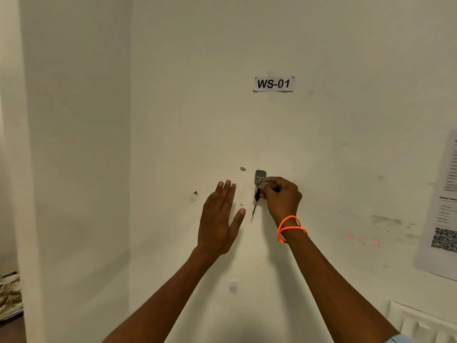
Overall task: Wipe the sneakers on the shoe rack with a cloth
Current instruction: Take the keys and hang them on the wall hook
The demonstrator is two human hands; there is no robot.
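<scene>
We face a cream wall point(173, 120) with both arms raised toward it. Our right hand point(282, 199) has its fingers curled, pinching a key ring point(262, 183) at a small grey hook point(260, 175) fixed to the wall just above the knuckles. A bunch of keys point(256, 198) hangs from the ring to the left of that hand, one thin key pointing down. An orange bracelet point(290, 227) loops twice around the right wrist, just below the hand.

Our left hand point(220, 219) is spread flat, fingers straight and close together, thumb out to the side, held upright near the wall to the left of the keys and not touching them. Whether its palm meets the wall we cannot tell.

Well above the right hand a paper label point(273, 83) reads "WS-01". Far right of the right hand a printed sheet point(442, 206) with a QR code is stuck to the wall, and below it a white radiator point(420, 323) shows at the corner. Left of the left hand is a torn patch point(194, 196) in the paint.

Neither sneakers, rack nor cloth can be made out for sure; far down to the left of the left hand, past the wall corner, lies a pale patterned object point(10, 295) we cannot identify.
</scene>
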